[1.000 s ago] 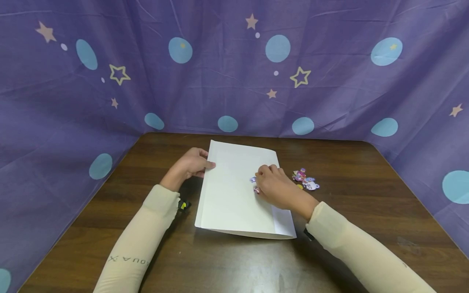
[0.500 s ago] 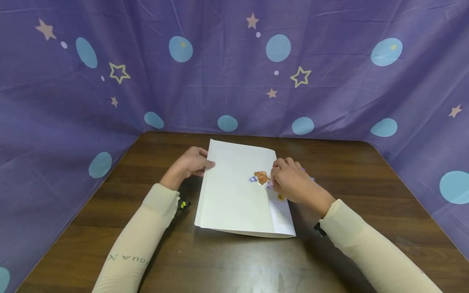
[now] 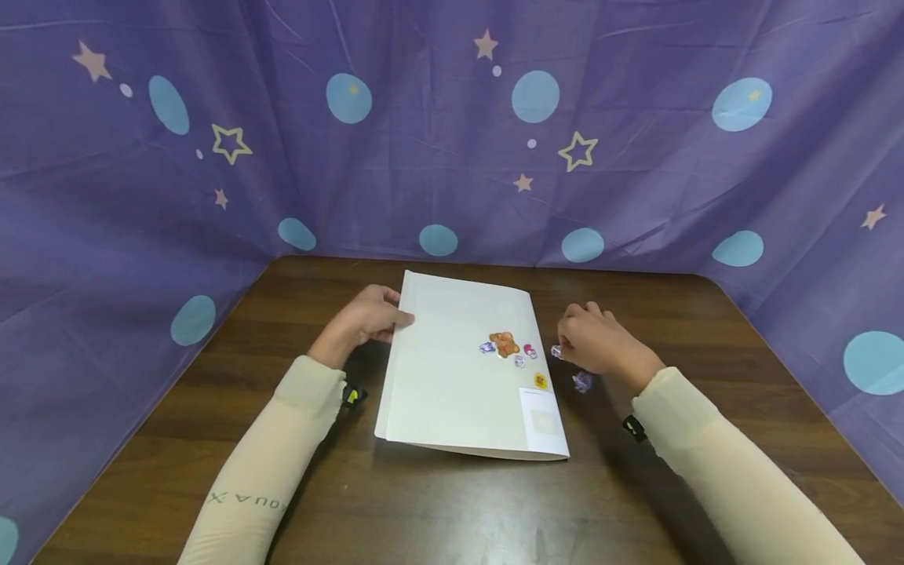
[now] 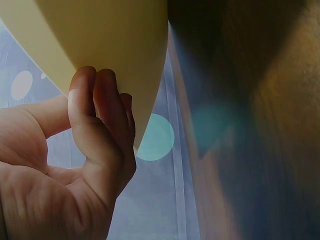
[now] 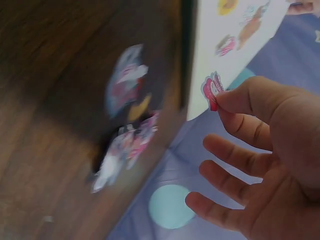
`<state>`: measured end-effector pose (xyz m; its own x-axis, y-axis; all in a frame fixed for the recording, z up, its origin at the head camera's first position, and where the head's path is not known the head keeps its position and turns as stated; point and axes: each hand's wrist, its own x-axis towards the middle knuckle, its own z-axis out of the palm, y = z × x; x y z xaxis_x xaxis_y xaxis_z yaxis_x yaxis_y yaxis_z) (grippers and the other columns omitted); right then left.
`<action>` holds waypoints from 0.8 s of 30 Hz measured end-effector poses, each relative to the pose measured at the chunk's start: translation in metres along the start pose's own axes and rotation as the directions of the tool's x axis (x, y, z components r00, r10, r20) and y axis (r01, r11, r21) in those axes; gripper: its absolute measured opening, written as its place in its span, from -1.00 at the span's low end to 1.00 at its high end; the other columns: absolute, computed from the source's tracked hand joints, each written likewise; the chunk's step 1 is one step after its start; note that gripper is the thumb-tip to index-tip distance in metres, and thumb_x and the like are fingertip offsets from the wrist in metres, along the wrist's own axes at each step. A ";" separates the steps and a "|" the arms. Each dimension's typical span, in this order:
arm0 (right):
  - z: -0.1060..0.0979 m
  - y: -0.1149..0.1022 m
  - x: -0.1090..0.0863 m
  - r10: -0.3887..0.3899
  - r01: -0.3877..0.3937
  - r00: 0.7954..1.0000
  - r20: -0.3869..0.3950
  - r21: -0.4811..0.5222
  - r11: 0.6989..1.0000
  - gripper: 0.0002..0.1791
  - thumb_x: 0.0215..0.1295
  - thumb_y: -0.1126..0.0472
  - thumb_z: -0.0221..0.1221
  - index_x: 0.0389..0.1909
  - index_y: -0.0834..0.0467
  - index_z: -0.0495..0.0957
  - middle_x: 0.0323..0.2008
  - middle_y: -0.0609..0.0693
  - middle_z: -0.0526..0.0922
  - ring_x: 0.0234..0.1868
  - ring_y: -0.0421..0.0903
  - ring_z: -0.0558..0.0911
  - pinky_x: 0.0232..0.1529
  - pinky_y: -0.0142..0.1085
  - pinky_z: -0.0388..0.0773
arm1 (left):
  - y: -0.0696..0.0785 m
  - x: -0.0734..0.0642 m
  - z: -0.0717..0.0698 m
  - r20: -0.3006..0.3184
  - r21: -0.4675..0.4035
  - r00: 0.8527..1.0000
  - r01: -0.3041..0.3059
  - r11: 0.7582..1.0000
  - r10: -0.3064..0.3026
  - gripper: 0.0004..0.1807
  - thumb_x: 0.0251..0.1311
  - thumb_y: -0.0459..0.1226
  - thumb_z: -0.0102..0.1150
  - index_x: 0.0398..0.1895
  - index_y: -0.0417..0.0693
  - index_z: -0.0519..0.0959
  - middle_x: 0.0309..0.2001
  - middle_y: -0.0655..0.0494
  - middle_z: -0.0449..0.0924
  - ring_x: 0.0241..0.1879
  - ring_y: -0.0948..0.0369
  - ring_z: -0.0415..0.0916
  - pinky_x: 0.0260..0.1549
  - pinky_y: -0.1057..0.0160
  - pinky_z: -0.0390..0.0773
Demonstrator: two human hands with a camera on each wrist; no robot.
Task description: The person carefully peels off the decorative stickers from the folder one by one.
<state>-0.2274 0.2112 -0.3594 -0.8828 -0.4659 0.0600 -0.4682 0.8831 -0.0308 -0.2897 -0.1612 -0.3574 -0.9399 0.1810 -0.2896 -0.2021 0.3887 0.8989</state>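
Steady the white folder (image 3: 452,384) your left hand (image 3: 366,315) grips; don't crease the red sticker (image 5: 212,92) your right hand (image 3: 599,340) pinches beside it.

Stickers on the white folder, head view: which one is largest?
The brown bear sticker, just right of the small bluish sticker; the others there are clearly smaller.

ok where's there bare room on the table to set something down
The table looks bare on the near side of the white folder, between the left sleeve and right sleeve. Another free patch lies between the right hand and the table's right edge. It's crowded beside the folder's right edge: loose stickers lie near the right hand, which pinches another sticker.
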 end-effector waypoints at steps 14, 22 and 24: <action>0.024 0.025 0.015 0.101 -0.103 0.985 0.141 0.009 0.995 -0.76 0.28 0.17 0.36 -0.54 0.02 0.56 -0.27 0.01 0.50 -0.14 0.16 0.40 -0.17 0.05 0.42 | 0.002 -0.001 -0.001 0.002 0.008 1.000 0.001 1.000 -0.001 -0.39 0.31 -0.44 0.27 0.35 -0.42 0.26 -0.11 -0.15 0.45 -0.44 0.20 0.58 -0.51 0.29 0.68; 0.033 0.027 0.018 0.123 -0.121 0.980 0.153 -0.026 0.992 -0.78 0.30 0.14 0.35 -0.51 0.03 0.58 -0.27 0.04 0.50 -0.09 0.21 0.42 -0.08 0.20 0.46 | 0.002 0.001 -0.001 0.002 0.009 1.000 0.004 1.000 -0.004 -0.39 0.31 -0.44 0.27 0.35 -0.42 0.25 -0.09 -0.16 0.45 -0.46 0.22 0.58 -0.51 0.30 0.68; 0.033 0.026 0.018 0.127 -0.124 0.981 0.145 -0.031 0.992 -0.78 0.29 0.16 0.36 -0.52 0.04 0.57 -0.29 0.03 0.50 -0.11 0.20 0.42 -0.10 0.18 0.46 | 0.001 0.002 -0.001 0.002 0.010 1.000 0.005 1.000 -0.005 -0.39 0.31 -0.44 0.27 0.35 -0.42 0.25 -0.09 -0.16 0.45 -0.45 0.21 0.58 -0.51 0.30 0.68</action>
<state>-0.2569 0.2238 -0.3920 -0.9313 -0.3530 -0.0894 -0.3539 0.9353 -0.0065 -0.2916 -0.1608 -0.3565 -0.9385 0.1809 -0.2943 -0.2035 0.3988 0.8942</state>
